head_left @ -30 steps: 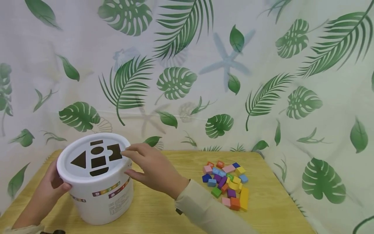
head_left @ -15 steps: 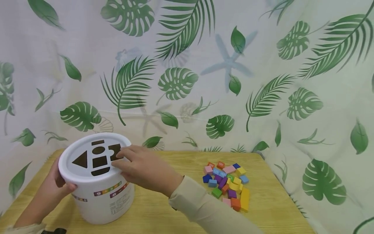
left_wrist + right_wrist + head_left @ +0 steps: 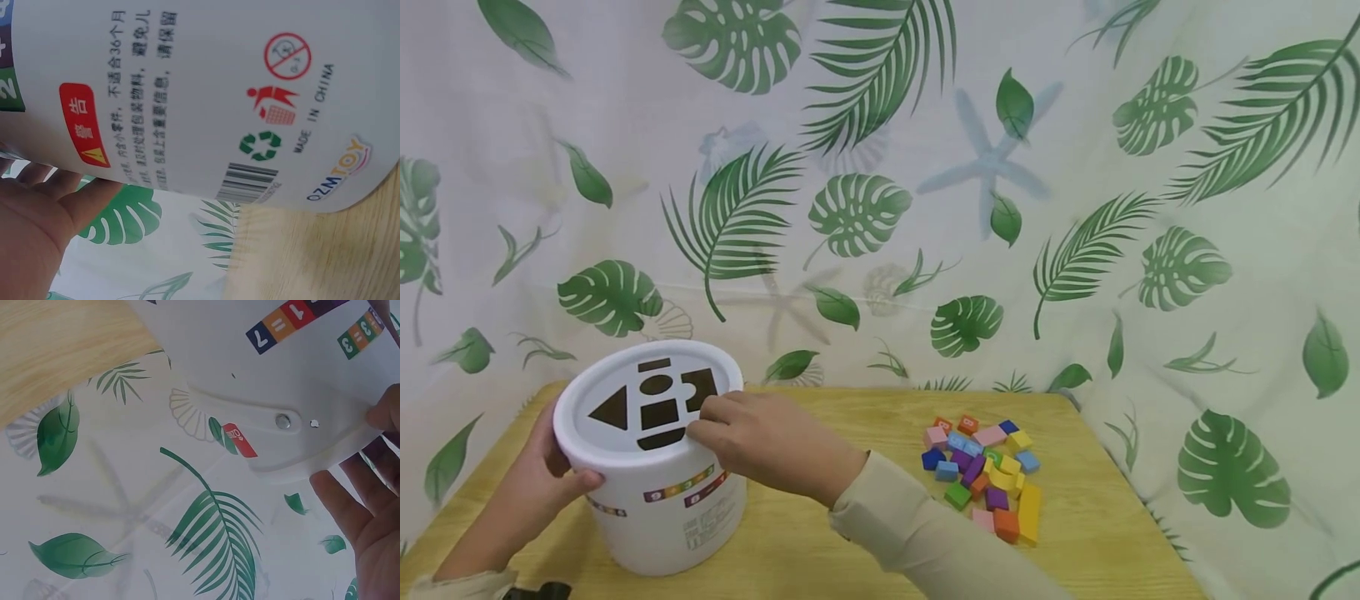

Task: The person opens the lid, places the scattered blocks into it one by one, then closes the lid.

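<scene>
Nearest the wearer, the left hand point(image 3: 546, 487) wraps the left wall of the white shape-sorter bucket point(image 3: 662, 517), thumb hooked at the lid's rim and fingers curled round behind; this looks like a bracing hold that keeps the bucket from sliding on the desk point(image 3: 850, 558). The left wrist view shows the palm flat against the printed wall, beside the warning label point(image 3: 83, 125) and barcode point(image 3: 247, 183).

The right hand point(image 3: 767, 442) rests on the lid point(image 3: 595, 442) at its right edge, fingertips point(image 3: 700, 429) curled down over the rim, thumb below it. The grip is a pinch on the rim itself; no block is seen in it. The right wrist view shows the handle pivot point(image 3: 284, 421) just beside that hand.

The lid bears triangle, circle, square and other cut-outs point(image 3: 651, 404). The slots read dark, so what the bucket holds cannot be told.

Farther right, well apart from the bucket, lies a loose heap of coloured foam blocks point(image 3: 988, 475) on the desk. A leaf-print curtain point(image 3: 1000, 208) hangs behind.
</scene>
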Tool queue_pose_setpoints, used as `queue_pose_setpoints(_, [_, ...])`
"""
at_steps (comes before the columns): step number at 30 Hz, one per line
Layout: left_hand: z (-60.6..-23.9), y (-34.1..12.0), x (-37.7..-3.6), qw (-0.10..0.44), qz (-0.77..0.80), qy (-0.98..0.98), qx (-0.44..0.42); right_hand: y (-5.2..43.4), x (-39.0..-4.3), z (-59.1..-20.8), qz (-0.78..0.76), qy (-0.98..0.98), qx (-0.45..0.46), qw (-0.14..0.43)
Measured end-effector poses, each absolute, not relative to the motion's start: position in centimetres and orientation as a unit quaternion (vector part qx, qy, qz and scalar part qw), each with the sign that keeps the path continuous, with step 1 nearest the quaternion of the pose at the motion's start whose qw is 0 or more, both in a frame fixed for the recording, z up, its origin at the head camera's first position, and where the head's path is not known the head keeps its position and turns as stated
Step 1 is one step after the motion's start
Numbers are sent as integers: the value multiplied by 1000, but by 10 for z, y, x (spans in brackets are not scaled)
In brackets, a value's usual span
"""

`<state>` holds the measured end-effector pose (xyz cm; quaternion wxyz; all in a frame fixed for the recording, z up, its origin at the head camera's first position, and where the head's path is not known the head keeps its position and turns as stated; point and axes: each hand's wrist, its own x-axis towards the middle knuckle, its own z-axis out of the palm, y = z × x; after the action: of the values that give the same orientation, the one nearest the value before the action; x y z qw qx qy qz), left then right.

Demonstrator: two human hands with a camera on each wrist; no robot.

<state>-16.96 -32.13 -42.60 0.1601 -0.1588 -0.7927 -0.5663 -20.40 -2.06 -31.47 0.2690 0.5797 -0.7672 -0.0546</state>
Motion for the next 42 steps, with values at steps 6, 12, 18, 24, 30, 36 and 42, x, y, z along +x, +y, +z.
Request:
queue_pose_setpoints(6, [-422, -318, -170, 160, -559, -800, -152, -22, -206, -313, -70, -770, 576, 267])
queue_pose_setpoints(12, [-422, -321, -174, 154, -559, -798, -164, -20, -206, -308, -62, -777, 575, 249])
queue_pose_setpoints(18, [-421, -344, -176, 133, -569, -787, -199, -19, -204, -306, -53, -774, 589, 228])
queue_pose_setpoints(24, [-419, -346, -173, 123, -578, -783, -192, -20, -204, -306, -63, -765, 594, 238])
queue_pose_setpoints(30, [-416, -342, -173, 109, -574, -795, -164, -21, -203, -308, -66, -766, 594, 236])
queue_pose_setpoints(36, [-416, -339, -173, 117, -561, -806, -151, -23, -203, -310, -70, -764, 596, 238])
queue_pose_setpoints(42, [-411, -334, -171, 129, -524, -831, -131, -22, -203, -310, -75, -762, 598, 237])
